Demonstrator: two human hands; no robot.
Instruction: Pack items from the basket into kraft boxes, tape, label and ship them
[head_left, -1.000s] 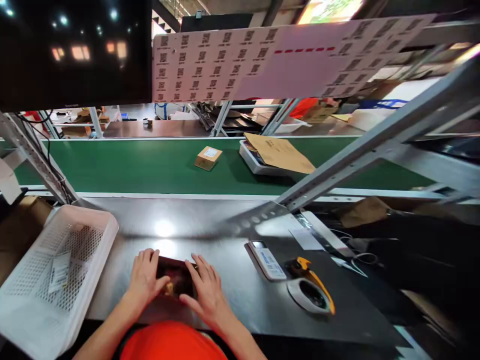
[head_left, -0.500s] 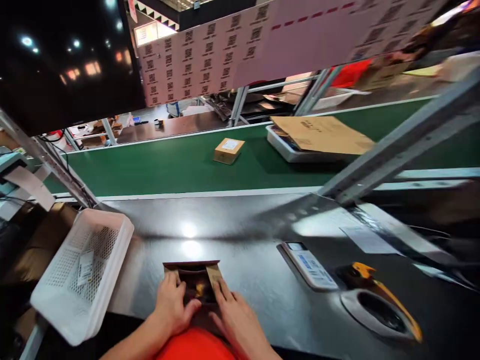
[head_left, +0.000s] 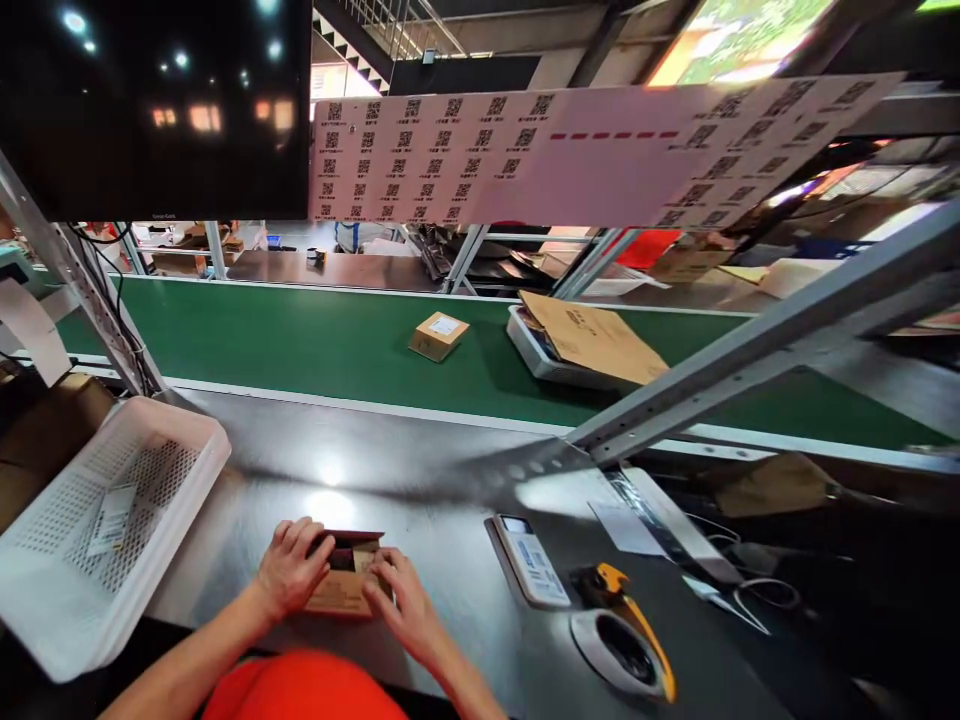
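A small brown cardboard box [head_left: 343,585] with dark inner flaps lies on the shiny metal worktable [head_left: 420,470], close to its near edge. My left hand [head_left: 289,567] grips the box's left side. My right hand [head_left: 401,598] presses on its right side, fingers over a folded flap. Both hands hold the box flat on the table. Something orange [head_left: 315,690] fills the bottom of the view below my arms.
A white mesh basket [head_left: 90,530] with a label sits at left. A handheld scanner [head_left: 529,560] and a tape dispenser [head_left: 626,640] lie at right. Behind runs a green conveyor [head_left: 300,340] carrying a small carton [head_left: 439,335] and a tray under cardboard [head_left: 577,340]. A diagonal metal strut [head_left: 750,345] crosses right.
The box's flaps have been folded over; the dark open interior seen earlier is now mostly covered by brown cardboard. Both hands stayed on the box. The view swung.
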